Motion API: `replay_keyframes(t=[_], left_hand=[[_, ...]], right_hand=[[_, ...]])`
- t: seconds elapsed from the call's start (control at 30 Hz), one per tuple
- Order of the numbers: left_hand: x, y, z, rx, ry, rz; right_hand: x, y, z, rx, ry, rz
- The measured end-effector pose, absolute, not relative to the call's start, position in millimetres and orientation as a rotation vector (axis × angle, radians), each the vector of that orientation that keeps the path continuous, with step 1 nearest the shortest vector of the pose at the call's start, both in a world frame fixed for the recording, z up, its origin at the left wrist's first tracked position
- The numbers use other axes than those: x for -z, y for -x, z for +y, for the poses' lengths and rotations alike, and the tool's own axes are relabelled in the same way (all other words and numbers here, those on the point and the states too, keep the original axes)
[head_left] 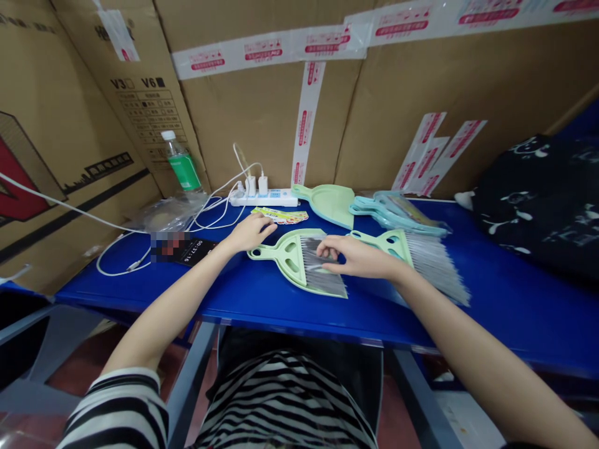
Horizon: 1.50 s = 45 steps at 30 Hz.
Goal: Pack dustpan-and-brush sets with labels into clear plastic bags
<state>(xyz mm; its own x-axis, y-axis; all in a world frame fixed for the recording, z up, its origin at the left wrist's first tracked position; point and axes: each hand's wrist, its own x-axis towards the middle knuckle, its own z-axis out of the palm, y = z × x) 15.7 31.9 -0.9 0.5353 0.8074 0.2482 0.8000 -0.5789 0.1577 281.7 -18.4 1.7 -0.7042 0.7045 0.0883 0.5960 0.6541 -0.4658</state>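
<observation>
A light green hand brush (pixel 292 257) with grey bristles lies on a matching dustpan (pixel 311 288) in front of me. My left hand (pixel 253 232) hovers by their handle end, fingers loosely stretched and nothing visible in them. Over the grey bristles is my right hand (pixel 350 255), its fingers bent and the thumb apart from them; I see no object held. Whether it touches the bristles is unclear. Partly behind my right wrist lies a second green brush (pixel 435 265), bristles pointing right. Another green dustpan (pixel 330 202) lies farther back.
A bluish brush-and-dustpan set (pixel 397 212), apparently in clear plastic, lies back right. A power strip (pixel 266 198) with white cables, a colourful packet (pixel 283 216), a phone (pixel 191 251) and a bottle (pixel 184 165) stand toward the left. Cardboard (pixel 262 118) walls the back; a dark patterned bag (pixel 538 206) is right.
</observation>
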Motion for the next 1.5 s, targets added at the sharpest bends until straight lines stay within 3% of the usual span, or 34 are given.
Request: replay_keyframes(t=[0.57,0.87,1.13,1.5], left_hand=[[-3.9,-19.6,46.5,-0.347,-2.757,1.286],[-10.2,-57.3,67.1,0.010,-2.926,1.258],[-15.8,-77.3,66.7,0.139,-3.073,1.392],[-15.8,-65.4,67.3,-0.152,-3.168,1.226]], right_hand=[[-0.7,-286.6,-16.6,-0.405,1.096,-2.504],[2.5,-277.8,-19.5,-0.502,1.040,-2.601],[1.0,-277.5,-18.1,-0.383,1.086,-2.670],[-6.5,-274.2,-18.6,-0.286,1.350,-2.716]])
